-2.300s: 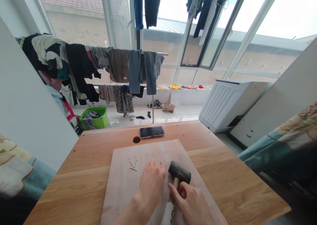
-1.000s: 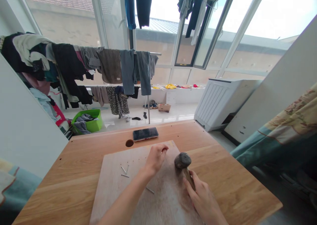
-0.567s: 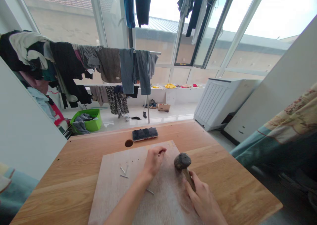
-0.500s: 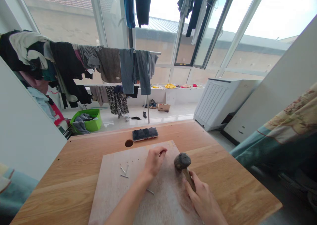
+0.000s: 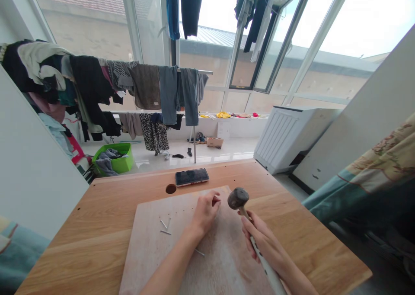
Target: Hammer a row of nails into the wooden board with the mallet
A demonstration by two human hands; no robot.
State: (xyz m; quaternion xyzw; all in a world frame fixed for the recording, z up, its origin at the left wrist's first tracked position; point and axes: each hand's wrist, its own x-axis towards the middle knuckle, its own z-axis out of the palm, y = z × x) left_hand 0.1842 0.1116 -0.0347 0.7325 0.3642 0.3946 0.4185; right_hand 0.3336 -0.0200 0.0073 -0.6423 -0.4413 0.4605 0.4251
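Observation:
My right hand (image 5: 261, 236) is wrapped around the handle of a mallet (image 5: 238, 198) with a dark, worn head. The head is raised beside my left hand, to its right, not touching it. My left hand (image 5: 207, 210) is closed in a pinch over the far part of a pale wooden board (image 5: 147, 251); whatever its fingertips hold is hidden. Several loose nails lie on the board: one nail (image 5: 165, 232) and others close by to the left of my left hand, and another nail (image 5: 199, 252) beside my left forearm. A row of small dots marks the board's far side.
The board lies on a wooden table (image 5: 97, 226). Beyond the board are a phone (image 5: 192, 177) and a round hole (image 5: 170, 189) in the tabletop. Past the table stand a laundry rack (image 5: 205, 72), a green basket (image 5: 125, 163) and a white cabinet-like unit (image 5: 275, 135). A curtain (image 5: 350, 182) hangs at right.
The mallet's head has risen off the board, and my right hand has shifted slightly up and right, showing more of the handle. My left hand stays pinched at nearly the same spot.

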